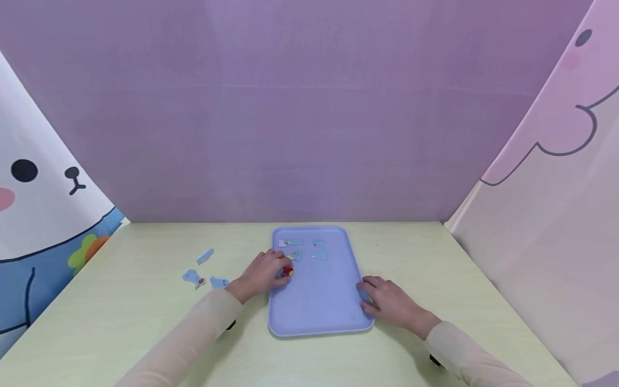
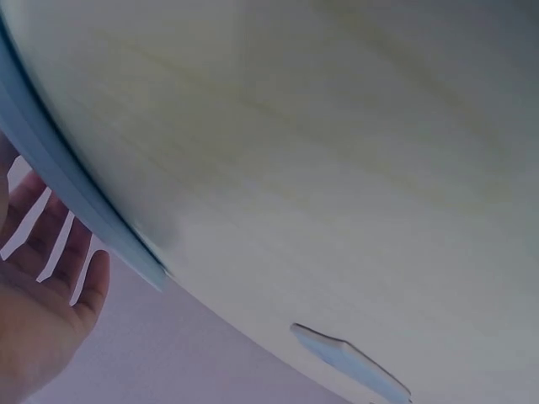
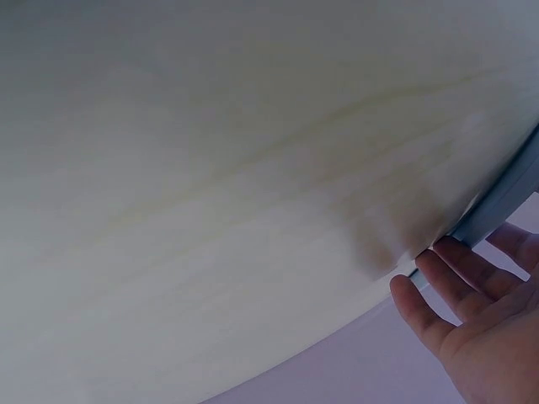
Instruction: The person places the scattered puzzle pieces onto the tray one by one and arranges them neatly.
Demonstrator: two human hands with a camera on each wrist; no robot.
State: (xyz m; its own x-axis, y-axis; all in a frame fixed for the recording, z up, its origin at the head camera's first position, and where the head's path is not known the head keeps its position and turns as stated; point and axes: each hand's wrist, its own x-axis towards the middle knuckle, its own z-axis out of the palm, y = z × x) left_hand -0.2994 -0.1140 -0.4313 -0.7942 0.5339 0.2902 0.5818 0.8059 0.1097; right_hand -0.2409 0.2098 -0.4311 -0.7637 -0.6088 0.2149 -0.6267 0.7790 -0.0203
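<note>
A light blue tray [image 1: 319, 306] lies on the table, with several flat light blue puzzle pieces near its far end, among them one piece [image 1: 319, 254] on the right. Over the tray's left rim, my left hand [image 1: 263, 273] pinches a puzzle piece [image 1: 288, 271] showing red and yellow; the rest of it is hidden by the fingers. In the left wrist view the left hand [image 2: 50, 278] reaches past the tray's rim [image 2: 72, 181]. My right hand [image 1: 389, 302] rests at the right rim, fingers loosely bent; its fingertips [image 3: 425, 261] touch that edge in the right wrist view.
Left of the tray, three loose pieces lie on the pale wooden table [image 1: 121, 312]: a narrow strip [image 1: 205, 256], an irregular piece [image 1: 192, 277] and another piece [image 1: 219, 282] beside the left forearm. A purple curtain [image 1: 309, 134] hangs behind, with printed cloth panels at both sides.
</note>
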